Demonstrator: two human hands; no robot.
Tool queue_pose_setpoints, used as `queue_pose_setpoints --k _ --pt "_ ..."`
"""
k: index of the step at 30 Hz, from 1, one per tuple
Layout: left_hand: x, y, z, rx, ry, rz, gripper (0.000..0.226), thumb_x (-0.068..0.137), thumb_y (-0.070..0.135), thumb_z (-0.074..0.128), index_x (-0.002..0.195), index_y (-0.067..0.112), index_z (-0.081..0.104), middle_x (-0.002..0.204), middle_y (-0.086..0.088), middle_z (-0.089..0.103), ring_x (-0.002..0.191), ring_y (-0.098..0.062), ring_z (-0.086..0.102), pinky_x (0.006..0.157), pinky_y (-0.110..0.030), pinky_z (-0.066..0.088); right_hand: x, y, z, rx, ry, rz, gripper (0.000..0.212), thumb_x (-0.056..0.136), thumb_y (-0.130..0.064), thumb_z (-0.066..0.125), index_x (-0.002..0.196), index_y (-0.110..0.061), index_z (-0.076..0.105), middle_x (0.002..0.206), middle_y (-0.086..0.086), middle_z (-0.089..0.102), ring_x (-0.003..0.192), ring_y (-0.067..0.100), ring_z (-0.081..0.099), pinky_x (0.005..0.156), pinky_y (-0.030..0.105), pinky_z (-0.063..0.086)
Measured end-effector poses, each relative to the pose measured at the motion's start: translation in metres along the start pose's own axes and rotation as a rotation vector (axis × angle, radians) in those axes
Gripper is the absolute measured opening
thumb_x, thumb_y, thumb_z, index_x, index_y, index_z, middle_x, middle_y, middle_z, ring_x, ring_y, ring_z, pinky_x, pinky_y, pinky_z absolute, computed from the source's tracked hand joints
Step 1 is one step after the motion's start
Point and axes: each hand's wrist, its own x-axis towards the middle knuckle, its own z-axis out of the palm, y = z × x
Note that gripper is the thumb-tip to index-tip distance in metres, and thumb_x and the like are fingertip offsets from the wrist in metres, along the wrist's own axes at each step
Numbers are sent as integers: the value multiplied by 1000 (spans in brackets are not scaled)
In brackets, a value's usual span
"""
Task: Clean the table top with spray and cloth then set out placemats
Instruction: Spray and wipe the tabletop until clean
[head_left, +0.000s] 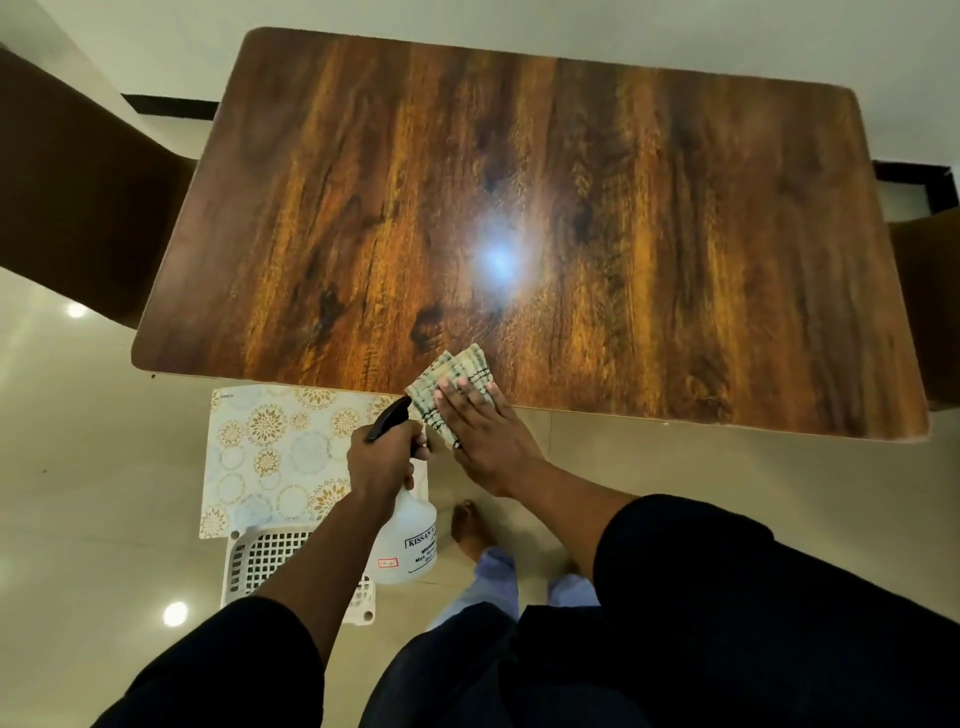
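While my right hand (483, 436) lies flat, fingers (457, 397) straight, pressing the checked cloth (452, 376) on the counter's (571, 208) near edge at lower centre, the wide wood-grain top beyond lies bare. My left hand (382, 457) grips the clear spray bottle (405, 540) below that edge, above patterned placemats (275, 457) and a white basket (270, 561).

Single head-worn wide-angle view, looking steeply down from above the table (519, 182) near edge. Close to both hands; floor (104, 467) and own legs fill the bottom.
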Motion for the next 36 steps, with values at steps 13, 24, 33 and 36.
queue_pose_setpoints --k 13,24,33,36 --pt "-43 -4 107 43 -131 70 14 91 13 72 83 3 77 69 -13 74 56 -22 63 50 -32 43 -138 131 25 52 67 245 73 104 -42 27 167 -18 0 175 -1 -7 161 20 -9 129 49 6" --pt "-88 -23 189 83 -230 66 11 94 11 69 91 1 72 68 -12 72 60 -24 61 48 -32 42 -229 229 30 210 119 588 76 96 -50 8 167 -25 -4 173 -8 -10 159 13 -14 128 39 -8" --pt "-120 -30 229 76 -212 87 12 95 12 69 90 1 72 68 -14 72 58 -26 55 49 -33 42 -235 247 21 334 170 920 70 108 -39 32 167 -16 1 175 3 -7 160 21 -12 126 45 -9" --pt "-126 -29 236 72 -218 99 13 94 12 69 91 0 73 69 -12 73 70 -33 59 49 -33 43 -224 228 20 346 113 790 70 107 -39 28 167 -16 -1 174 3 -11 160 23 -15 126 46 -11"
